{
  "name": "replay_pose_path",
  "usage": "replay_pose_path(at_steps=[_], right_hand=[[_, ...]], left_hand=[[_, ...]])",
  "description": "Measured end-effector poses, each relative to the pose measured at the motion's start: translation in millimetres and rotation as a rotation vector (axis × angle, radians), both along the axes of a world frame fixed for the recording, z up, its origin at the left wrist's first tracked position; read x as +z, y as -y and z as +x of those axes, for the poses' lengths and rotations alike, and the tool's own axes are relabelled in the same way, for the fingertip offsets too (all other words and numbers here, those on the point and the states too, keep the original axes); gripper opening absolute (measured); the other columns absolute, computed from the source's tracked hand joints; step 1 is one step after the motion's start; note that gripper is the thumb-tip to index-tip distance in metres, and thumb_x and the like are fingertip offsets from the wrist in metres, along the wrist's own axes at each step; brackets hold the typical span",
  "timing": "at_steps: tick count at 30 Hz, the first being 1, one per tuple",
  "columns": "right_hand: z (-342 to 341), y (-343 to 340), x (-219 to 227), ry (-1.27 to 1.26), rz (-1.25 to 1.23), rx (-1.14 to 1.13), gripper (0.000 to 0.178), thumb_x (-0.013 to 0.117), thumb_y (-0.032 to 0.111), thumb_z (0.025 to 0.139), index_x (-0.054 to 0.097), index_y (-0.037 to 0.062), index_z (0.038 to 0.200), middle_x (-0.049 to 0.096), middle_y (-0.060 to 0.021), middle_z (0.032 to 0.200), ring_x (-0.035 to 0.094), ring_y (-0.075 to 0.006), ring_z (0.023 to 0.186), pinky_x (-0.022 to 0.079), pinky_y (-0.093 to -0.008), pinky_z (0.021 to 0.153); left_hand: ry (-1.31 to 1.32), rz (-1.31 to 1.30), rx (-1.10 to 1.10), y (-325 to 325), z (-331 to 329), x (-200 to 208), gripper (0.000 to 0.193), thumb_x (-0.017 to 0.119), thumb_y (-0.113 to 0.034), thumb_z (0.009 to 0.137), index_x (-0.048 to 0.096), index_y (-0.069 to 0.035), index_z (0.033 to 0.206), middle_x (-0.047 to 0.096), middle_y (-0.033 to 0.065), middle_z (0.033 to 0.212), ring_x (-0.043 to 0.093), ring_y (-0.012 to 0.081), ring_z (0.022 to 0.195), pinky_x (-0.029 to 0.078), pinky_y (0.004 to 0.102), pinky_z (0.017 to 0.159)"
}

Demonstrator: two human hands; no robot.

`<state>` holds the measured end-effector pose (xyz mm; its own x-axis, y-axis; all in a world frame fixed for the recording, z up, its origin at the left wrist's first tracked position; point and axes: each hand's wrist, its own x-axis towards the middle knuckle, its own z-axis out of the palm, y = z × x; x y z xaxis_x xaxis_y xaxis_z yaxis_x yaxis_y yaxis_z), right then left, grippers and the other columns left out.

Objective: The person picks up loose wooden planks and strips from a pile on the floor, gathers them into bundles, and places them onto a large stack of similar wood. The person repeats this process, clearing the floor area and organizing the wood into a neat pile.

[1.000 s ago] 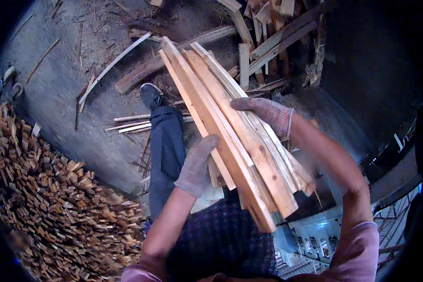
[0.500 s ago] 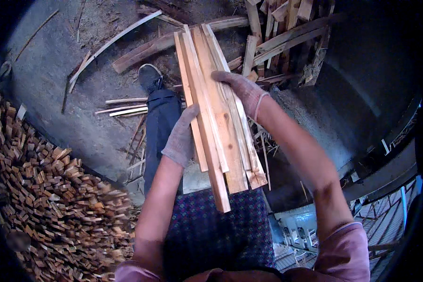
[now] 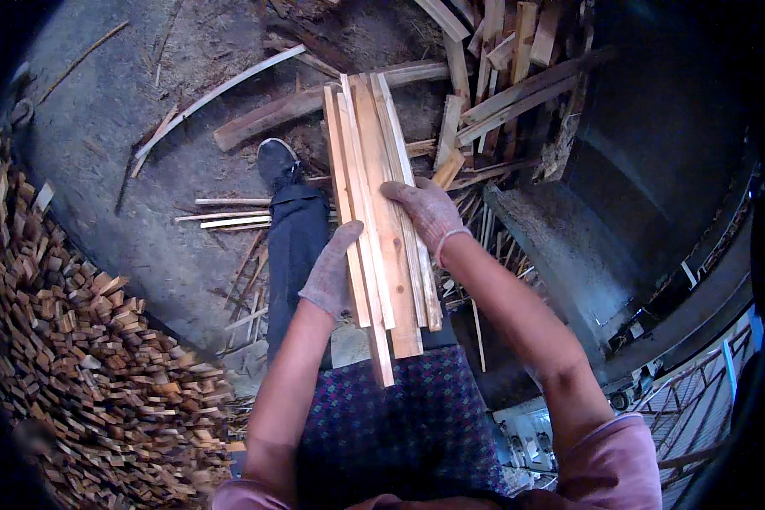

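A bundle of long wooden strips lies lengthwise between my two gloved hands, above my lap. My left hand, in a greyish knit glove, is closed round the bundle's left edge, thumb on top. On the right side my right hand grips it the same way, a little farther up, with its thumb over the middle board. The strips differ in length and width, and their near ends are uneven; one narrow strip sticks out toward me. Fingers under the bundle are hidden.
A large stack of cut wood pieces fills the lower left. Rough slabs lean at the far right beside a dark metal surface. A curved strip and a thick plank lie on the floor ahead. Patterned cloth covers my lap.
The bundle has come slightly nearer and turned more upright in view. My right hand has shifted down and nearer along it; both hands still hold it.
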<state>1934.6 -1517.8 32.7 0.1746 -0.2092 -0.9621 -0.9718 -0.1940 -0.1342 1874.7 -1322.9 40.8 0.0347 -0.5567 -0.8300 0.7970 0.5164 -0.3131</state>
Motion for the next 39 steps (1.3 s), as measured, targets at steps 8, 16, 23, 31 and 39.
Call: replay_pose_path(at_steps=[8, 16, 23, 31, 39], right_hand=[[-13, -8, 22, -0.091, -0.2, -0.275, 0.096, 0.08, 0.051, 0.082, 0.045, -0.016, 0.141, 0.069, -0.0253, 0.121, 0.072, -0.0265, 0.101, 0.056, -0.0345, 0.089], [-97, 33, -23, -0.101, 0.34, -0.876, 0.066, 0.078, 0.046, 0.09, 0.066, -0.0062, 0.129, 0.074, -0.0185, 0.113, 0.074, -0.0246, 0.097, 0.059, -0.0375, 0.088], [-82, 36, 51, -0.041, 0.192, -0.696, 0.082, 0.078, 0.042, 0.09, 0.042, -0.0095, 0.142, 0.068, -0.0183, 0.116, 0.072, -0.0276, 0.098, 0.062, -0.0395, 0.083], [-76, 42, 183, 0.14, 0.345, -0.604, 0.093, 0.079, 0.032, 0.09, 0.024, -0.0075, 0.152, 0.065, -0.0174, 0.117, 0.066, -0.0222, 0.1, 0.057, -0.0349, 0.086], [-43, 26, 372, 0.561, 0.478, -0.152, 0.113, 0.074, 0.023, 0.085, -0.001, -0.0017, 0.166, 0.045, -0.0236, 0.153, 0.052, -0.0263, 0.133, 0.044, -0.0338, 0.111]], left_hand=[[-0.021, 0.063, -0.001, 6, -31, -9, 0.077, 0.078, -0.048, 0.087, 0.052, -0.004, 0.145, 0.068, 0.0167, 0.127, 0.069, 0.0297, 0.114, 0.057, 0.0445, 0.099], [0.089, 0.169, -0.126, 24, -45, -12, 0.074, 0.071, -0.046, 0.092, 0.049, 0.0, 0.146, 0.067, 0.0186, 0.128, 0.07, 0.0303, 0.111, 0.057, 0.0428, 0.101], [0.081, 0.188, -0.145, 30, -47, 43, 0.076, 0.069, -0.049, 0.093, 0.049, 0.0, 0.147, 0.066, 0.0184, 0.13, 0.069, 0.0308, 0.114, 0.056, 0.0437, 0.103], [0.404, 0.335, -0.093, 36, -49, 184, 0.09, 0.078, -0.052, 0.083, 0.048, 0.001, 0.149, 0.065, 0.0158, 0.133, 0.068, 0.0263, 0.117, 0.056, 0.0413, 0.102], [0.737, 0.583, -0.173, 17, -54, 364, 0.07, 0.064, -0.03, 0.087, 0.047, 0.007, 0.145, 0.068, 0.0162, 0.124, 0.07, 0.026, 0.106, 0.057, 0.0385, 0.097]])
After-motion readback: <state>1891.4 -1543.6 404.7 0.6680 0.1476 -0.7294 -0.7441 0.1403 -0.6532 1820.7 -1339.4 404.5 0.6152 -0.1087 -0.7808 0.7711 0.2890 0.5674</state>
